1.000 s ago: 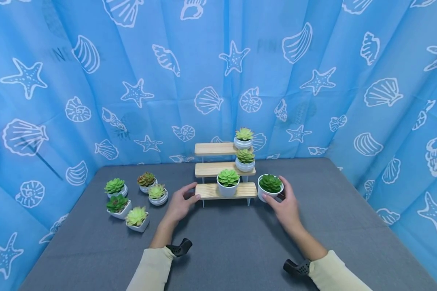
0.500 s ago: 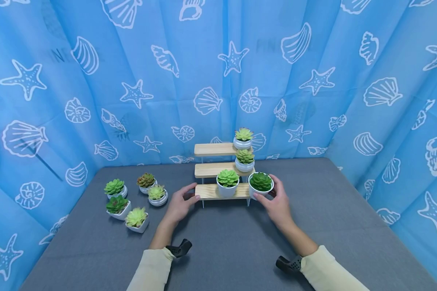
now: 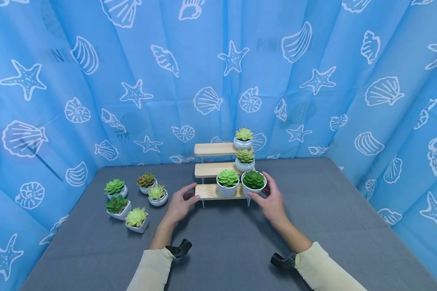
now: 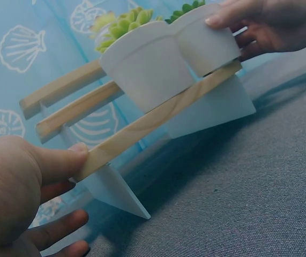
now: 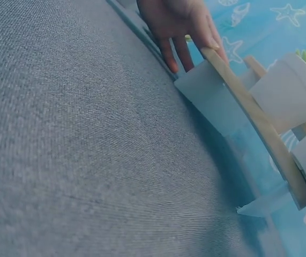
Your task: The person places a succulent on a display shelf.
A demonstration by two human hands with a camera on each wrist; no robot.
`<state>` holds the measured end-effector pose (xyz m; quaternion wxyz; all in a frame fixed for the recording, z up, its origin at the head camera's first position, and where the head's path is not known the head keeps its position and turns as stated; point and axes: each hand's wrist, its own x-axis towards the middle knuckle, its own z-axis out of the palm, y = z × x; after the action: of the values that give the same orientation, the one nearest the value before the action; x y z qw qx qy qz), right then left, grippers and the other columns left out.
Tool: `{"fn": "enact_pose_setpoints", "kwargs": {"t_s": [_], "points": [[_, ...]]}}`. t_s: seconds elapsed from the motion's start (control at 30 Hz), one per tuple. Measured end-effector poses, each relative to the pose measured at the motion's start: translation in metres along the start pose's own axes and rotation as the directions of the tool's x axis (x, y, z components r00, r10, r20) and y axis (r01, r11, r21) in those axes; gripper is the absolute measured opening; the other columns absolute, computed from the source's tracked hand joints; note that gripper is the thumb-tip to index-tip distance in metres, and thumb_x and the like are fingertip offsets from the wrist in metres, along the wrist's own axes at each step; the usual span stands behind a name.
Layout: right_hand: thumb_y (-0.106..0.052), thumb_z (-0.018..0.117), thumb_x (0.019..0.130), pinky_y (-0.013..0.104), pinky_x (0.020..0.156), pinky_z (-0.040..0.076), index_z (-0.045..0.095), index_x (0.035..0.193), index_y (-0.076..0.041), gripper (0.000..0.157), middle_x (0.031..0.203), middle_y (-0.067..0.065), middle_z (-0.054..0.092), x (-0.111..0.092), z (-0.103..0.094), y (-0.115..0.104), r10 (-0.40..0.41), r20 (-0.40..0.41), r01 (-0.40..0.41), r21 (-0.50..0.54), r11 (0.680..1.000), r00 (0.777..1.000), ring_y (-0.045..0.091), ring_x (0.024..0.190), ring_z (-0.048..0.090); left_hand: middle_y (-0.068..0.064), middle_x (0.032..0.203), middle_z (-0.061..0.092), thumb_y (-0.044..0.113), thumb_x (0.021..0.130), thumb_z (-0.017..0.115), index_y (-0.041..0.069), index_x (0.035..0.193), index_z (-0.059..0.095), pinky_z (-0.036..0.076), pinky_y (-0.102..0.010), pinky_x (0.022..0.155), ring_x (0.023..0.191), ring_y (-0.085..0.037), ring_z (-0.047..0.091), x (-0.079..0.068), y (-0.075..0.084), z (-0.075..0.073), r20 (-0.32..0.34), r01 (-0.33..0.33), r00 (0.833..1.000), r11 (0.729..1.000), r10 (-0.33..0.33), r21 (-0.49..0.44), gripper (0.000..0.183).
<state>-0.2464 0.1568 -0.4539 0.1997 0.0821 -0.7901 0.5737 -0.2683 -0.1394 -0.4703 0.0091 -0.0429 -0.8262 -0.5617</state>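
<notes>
Although the work is at the right end of the stand, I begin from the left, taking the stand as the middle of a clock lying in the head view. Toward eight and nine o'clock, well apart from it, five potted plants (image 3: 123, 212) rest on the grey cloth (image 3: 94, 250). At eight o'clock the left hand (image 3: 179, 205) pinches the end of the lowest board between thumb and forefinger, with the other fingers spread below. The wooden stand (image 3: 208, 191) seems light, so it probably needs this steadying, and the board's end is a good place for it. At six o'clock a bright green plant (image 3: 227, 184) stands upright on the lowest board; at one and two o'clock, two plants sit on the top and middle boards. At four o'clock, just beside the bright green one, is the dark green plant (image 3: 254, 182), over the right end of the lowest board; whether its base rests fully, I cannot tell. The right hand (image 3: 271, 202) pinches its white pot from the four o'clock side. I judge this pot light, stiff and rather slippery, so its wall below the rim is the better hold; the leaves look easier to bend.
</notes>
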Motion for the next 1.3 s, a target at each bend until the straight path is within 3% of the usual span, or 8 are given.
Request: {"fn": "enact_pose_setpoints", "kwargs": {"t_s": [0.17, 0.4, 0.63, 0.77, 1.0, 1.13, 1.3], "points": [[-0.003, 0.080, 0.079, 0.043, 0.098, 0.044, 0.038, 0.142, 0.002, 0.076, 0.133, 0.022, 0.053, 0.000, 0.002, -0.001, -0.010, 0.008, 0.010, 0.026, 1.000, 1.000, 0.030, 0.117, 0.054, -0.015, 0.140, 0.050, 0.016, 0.093, 0.068, 0.009, 0.141, 0.051, 0.049, -0.047, 0.089, 0.118, -0.032, 0.054, 0.000, 0.000, 0.000, 0.000, -0.005, 1.000, 1.000, 0.005, 0.000, 0.052], [0.002, 0.078, 0.079, 0.051, 0.096, 0.043, 0.040, 0.138, 0.011, 0.071, 0.130, 0.030, 0.051, -0.008, 0.000, -0.036, -0.021, 0.023, 0.020, 0.021, 1.000, 1.000, 0.041, 0.116, 0.053, -0.015, 0.140, 0.050, 0.017, 0.093, 0.068, 0.010, 0.142, 0.052, 0.050, -0.046, 0.087, 0.119, -0.032, 0.054, -0.001, 0.000, 0.001, 0.004, 0.003, 1.000, 1.000, -0.003, 0.007, 0.052], [0.000, 0.078, 0.080, 0.054, 0.095, 0.044, 0.041, 0.138, 0.010, 0.069, 0.128, 0.030, 0.052, -0.009, 0.000, -0.043, -0.025, 0.018, 0.025, -0.022, 0.999, 1.000, 0.042, 0.113, 0.053, -0.014, 0.141, 0.049, 0.017, 0.093, 0.068, 0.011, 0.141, 0.052, 0.049, -0.047, 0.089, 0.120, -0.033, 0.054, 0.000, 0.000, 0.001, 0.002, -0.002, 1.000, 1.000, 0.002, 0.005, 0.051], [0.000, 0.077, 0.080, 0.055, 0.093, 0.043, 0.040, 0.138, 0.012, 0.070, 0.128, 0.030, 0.052, -0.009, 0.001, -0.039, -0.036, 0.011, 0.036, -0.020, 0.999, 0.999, 0.043, 0.112, 0.053, -0.014, 0.142, 0.049, 0.017, 0.093, 0.068, 0.012, 0.142, 0.052, 0.049, -0.047, 0.089, 0.120, -0.032, 0.053, 0.000, 0.000, 0.000, 0.004, 0.000, 1.000, 1.000, 0.000, 0.004, 0.051], [-0.008, 0.080, 0.081, 0.050, 0.095, 0.043, 0.038, 0.143, 0.001, 0.076, 0.132, 0.021, 0.051, -0.002, 0.004, -0.003, 0.003, 0.009, -0.003, -0.025, 1.000, 1.000, 0.035, 0.114, 0.052, -0.014, 0.142, 0.049, 0.017, 0.093, 0.068, 0.011, 0.141, 0.052, 0.049, -0.047, 0.089, 0.119, -0.032, 0.054, 0.000, 0.000, 0.001, 0.001, 0.002, 1.000, 1.000, -0.002, 0.001, 0.051], [-0.012, 0.081, 0.080, 0.049, 0.099, 0.039, 0.031, 0.148, -0.004, 0.085, 0.137, 0.021, 0.047, 0.001, -0.002, 0.003, 0.023, 0.058, -0.020, -0.052, 0.998, 0.998, 0.034, 0.121, 0.048, -0.014, 0.141, 0.050, 0.016, 0.093, 0.068, 0.010, 0.141, 0.052, 0.049, -0.047, 0.089, 0.118, -0.031, 0.055, -0.001, 0.000, 0.001, 0.002, 0.000, 1.000, 1.000, 0.000, -0.003, 0.051], [-0.010, 0.084, 0.075, 0.056, 0.101, 0.035, 0.023, 0.152, -0.003, 0.099, 0.140, 0.026, 0.042, 0.009, -0.012, 0.010, -0.028, 0.159, 0.047, -0.114, 0.992, 0.987, 0.039, 0.126, 0.042, -0.014, 0.141, 0.050, 0.016, 0.093, 0.068, 0.011, 0.141, 0.052, 0.048, -0.047, 0.090, 0.118, -0.032, 0.055, 0.000, 0.000, 0.000, 0.001, -0.001, 1.000, 1.000, 0.001, 0.003, 0.051]]}}
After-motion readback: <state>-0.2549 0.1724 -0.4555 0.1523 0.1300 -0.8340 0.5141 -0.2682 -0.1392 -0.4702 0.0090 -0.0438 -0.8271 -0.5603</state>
